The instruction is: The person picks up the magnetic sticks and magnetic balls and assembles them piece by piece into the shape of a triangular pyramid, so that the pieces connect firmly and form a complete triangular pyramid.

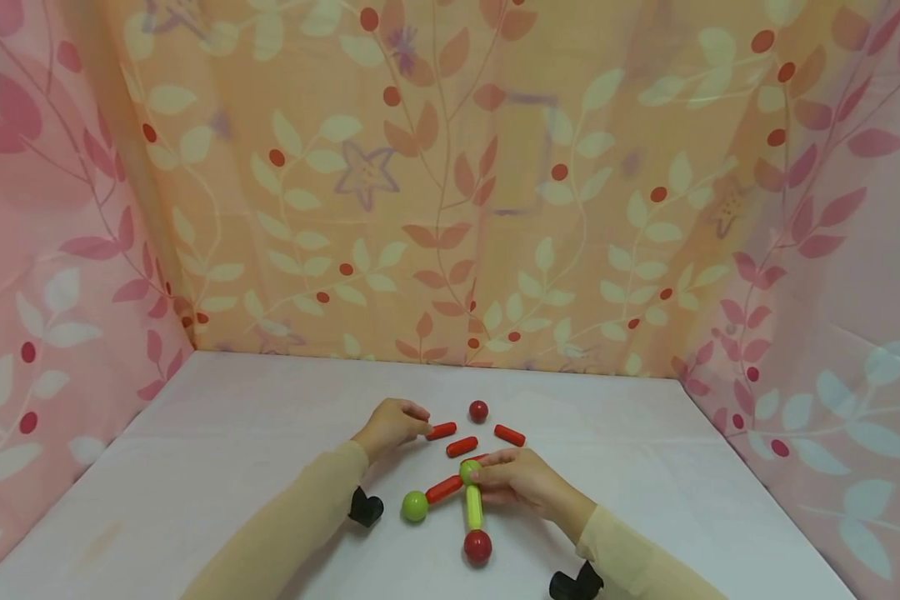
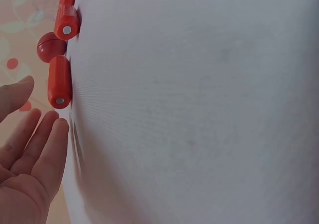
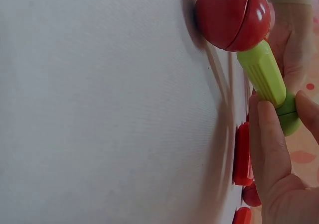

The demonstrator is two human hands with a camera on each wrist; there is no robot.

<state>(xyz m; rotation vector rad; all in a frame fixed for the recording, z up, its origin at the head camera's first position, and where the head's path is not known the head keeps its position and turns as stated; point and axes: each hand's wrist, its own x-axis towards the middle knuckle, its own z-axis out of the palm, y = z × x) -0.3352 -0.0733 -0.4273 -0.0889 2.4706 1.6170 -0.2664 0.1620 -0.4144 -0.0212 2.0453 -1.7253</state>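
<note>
My right hand (image 1: 528, 482) pinches a green ball (image 1: 468, 472) between thumb and fingers. From that ball a lime rod (image 1: 474, 508) runs to a red ball (image 1: 477, 547), and a red rod (image 1: 444, 489) runs to another green ball (image 1: 415, 506). Part of one more red rod (image 1: 477, 458) shows behind the held ball; whether it is joined cannot be told. My left hand (image 1: 392, 425) is beside a loose red rod (image 1: 442, 431). In the left wrist view its fingers are extended, slightly apart from the silver-tipped rod (image 2: 60, 82).
Two more loose red rods, one in the middle (image 1: 462, 447) and one at the right (image 1: 510, 435), lie on the white table (image 1: 232, 433). A loose red ball (image 1: 478, 411) sits behind them. Floral curtains (image 1: 435, 183) stand at the back and sides.
</note>
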